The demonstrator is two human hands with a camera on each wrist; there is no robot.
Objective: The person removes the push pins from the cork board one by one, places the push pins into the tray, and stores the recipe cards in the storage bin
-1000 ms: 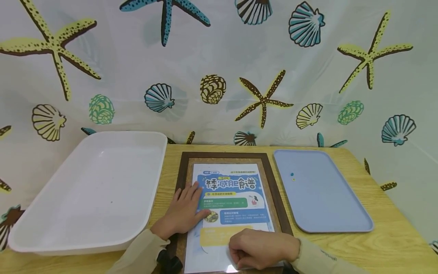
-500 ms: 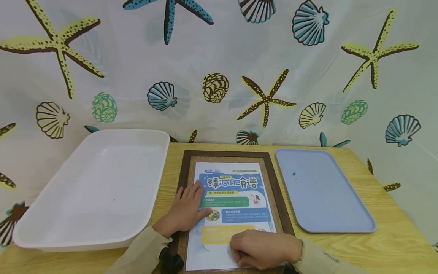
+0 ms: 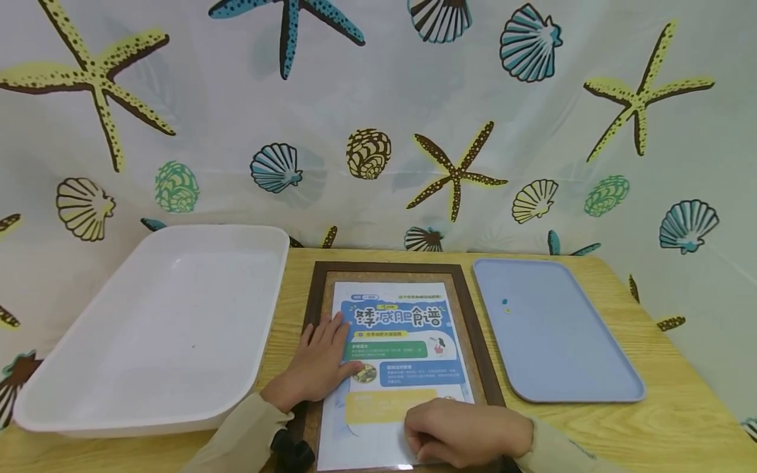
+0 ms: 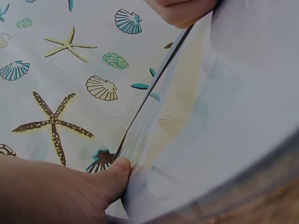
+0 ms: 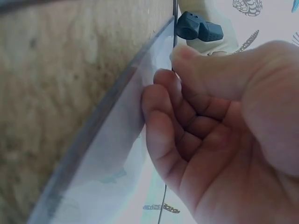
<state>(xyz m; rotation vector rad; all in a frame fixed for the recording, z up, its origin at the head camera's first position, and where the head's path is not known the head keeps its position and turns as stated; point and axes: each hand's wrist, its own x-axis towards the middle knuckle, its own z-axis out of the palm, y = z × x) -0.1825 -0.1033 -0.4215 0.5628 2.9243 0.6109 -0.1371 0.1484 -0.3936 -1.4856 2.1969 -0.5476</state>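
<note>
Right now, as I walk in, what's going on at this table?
Someone is handling a printed sheet that lies on a brown-framed board on a wooden table. Their left hand lies spread over the sheet's left edge, while the right hand is curled at its lower part, holding nothing that I can see. A large white tray sits to the left of the board and a blue tray to the right.

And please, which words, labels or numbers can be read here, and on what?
"冬季减肥食谱": large title on the printed sheet.
Smaller lines on the sheet: too small or blurred to read.
Dark marks on the right sleeve: too small.
</note>
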